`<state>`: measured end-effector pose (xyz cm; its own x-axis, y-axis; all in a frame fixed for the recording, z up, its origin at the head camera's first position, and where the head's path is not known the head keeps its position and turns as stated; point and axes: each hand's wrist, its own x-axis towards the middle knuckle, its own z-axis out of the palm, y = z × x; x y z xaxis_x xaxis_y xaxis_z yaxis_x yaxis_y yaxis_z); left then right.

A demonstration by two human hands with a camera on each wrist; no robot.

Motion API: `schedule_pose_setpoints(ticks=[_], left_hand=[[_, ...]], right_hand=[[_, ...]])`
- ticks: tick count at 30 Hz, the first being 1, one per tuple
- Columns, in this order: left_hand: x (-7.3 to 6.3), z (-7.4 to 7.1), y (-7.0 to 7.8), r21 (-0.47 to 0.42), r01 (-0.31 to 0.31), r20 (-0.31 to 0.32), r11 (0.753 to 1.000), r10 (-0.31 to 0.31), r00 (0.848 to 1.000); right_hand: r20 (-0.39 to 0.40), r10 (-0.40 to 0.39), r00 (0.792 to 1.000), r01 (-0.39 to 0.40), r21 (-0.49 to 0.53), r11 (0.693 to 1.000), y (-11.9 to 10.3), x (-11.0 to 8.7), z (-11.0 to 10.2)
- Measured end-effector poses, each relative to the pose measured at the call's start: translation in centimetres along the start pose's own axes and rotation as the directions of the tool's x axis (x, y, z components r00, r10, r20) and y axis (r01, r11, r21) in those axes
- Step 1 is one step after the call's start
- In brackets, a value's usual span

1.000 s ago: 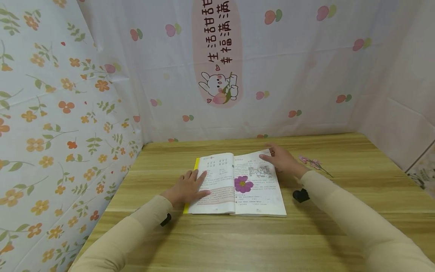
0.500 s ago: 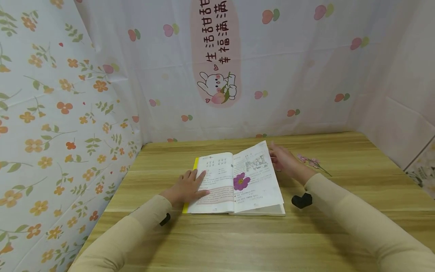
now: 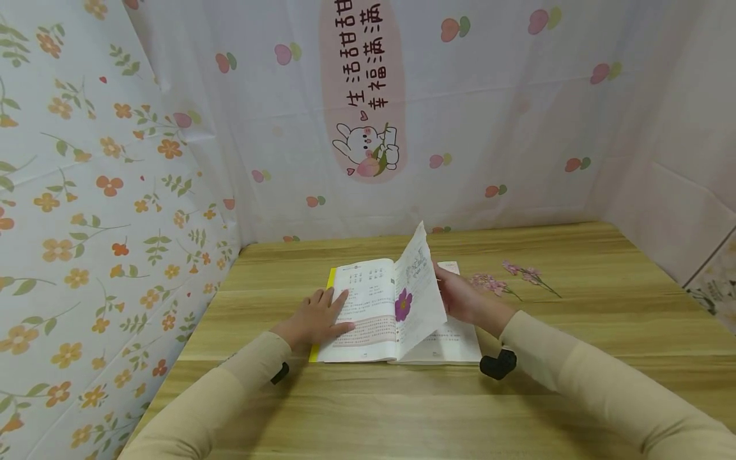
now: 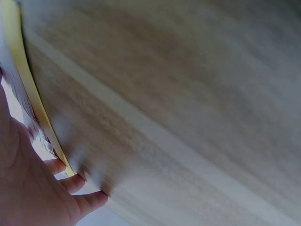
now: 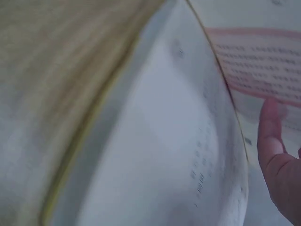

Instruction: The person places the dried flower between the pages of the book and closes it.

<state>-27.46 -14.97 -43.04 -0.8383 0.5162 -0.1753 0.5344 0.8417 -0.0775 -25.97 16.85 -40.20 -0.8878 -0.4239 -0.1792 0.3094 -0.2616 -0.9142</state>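
A paperback book with a yellow cover [image 3: 314, 353] lies open on the table. My left hand [image 3: 313, 317] rests spread on its left page [image 3: 365, 294]; in the left wrist view that hand's fingertips [image 4: 96, 201] reach past the yellow cover edge [image 4: 35, 94]. A page [image 3: 422, 316] stands raised at the middle, leaning left, with a purple flower [image 3: 404, 305] on its face near the spine. On the right side of that page is my right hand [image 3: 460, 297], fingers partly hidden behind it. In the right wrist view one finger [image 5: 270, 127] points along a printed page [image 5: 263, 61].
Pink flower sprigs, a nearer one [image 3: 489, 283] and a farther one [image 3: 531, 275], lie right of the book on the wooden table [image 3: 356, 409]. Printed cloth [image 3: 276, 147] hangs behind the table, and floral cloth [image 3: 115, 211] at the left.
The right hand has moved from the page's upper right corner to the left, and the page has risen with the purple flower on it. A nearer pink sprig shows now. The left hand stays.
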Motion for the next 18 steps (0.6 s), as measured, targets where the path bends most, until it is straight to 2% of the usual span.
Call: schedule_pose_setpoints(ticks=[4,6,8,10,13,16,18], left_hand=[[0.1,0.1,-0.1,0.004,0.003,-0.005,1.0,-0.003,1.0],[0.1,0.1,-0.1,-0.003,0.003,-0.005,1.0,-0.003,1.0],[0.0,0.1,-0.1,-0.018,0.003,-0.005,1.0,-0.003,1.0],[0.0,0.1,-0.1,-0.023,0.005,-0.005,1.0,-0.005,1.0],[0.0,0.2,-0.2,-0.029,0.003,-0.009,1.0,-0.004,1.0],[0.0,0.2,-0.3,-0.02,-0.001,0.0,1.0,0.001,1.0],[-0.1,0.2,-0.3,-0.013,-0.009,0.005,1.0,0.009,1.0]], right_hand=[[0.055,-0.025,0.998,0.036,-0.207,0.978,1.2,0.0,1.5],[0.068,-0.043,0.997,0.062,-0.318,0.946,1.6,-0.1,2.3],[0.08,-0.055,0.995,0.085,-0.432,0.898,2.1,-0.2,3.0],[0.086,-0.082,0.993,0.116,-0.561,0.819,2.4,-0.2,3.6],[0.118,-0.129,0.985,0.174,-0.743,0.646,3.0,-0.3,4.4],[0.172,-0.163,0.972,0.23,-0.846,0.482,3.5,-0.4,4.9],[0.211,-0.158,0.965,0.259,-0.875,0.41,3.9,-0.4,5.1]])
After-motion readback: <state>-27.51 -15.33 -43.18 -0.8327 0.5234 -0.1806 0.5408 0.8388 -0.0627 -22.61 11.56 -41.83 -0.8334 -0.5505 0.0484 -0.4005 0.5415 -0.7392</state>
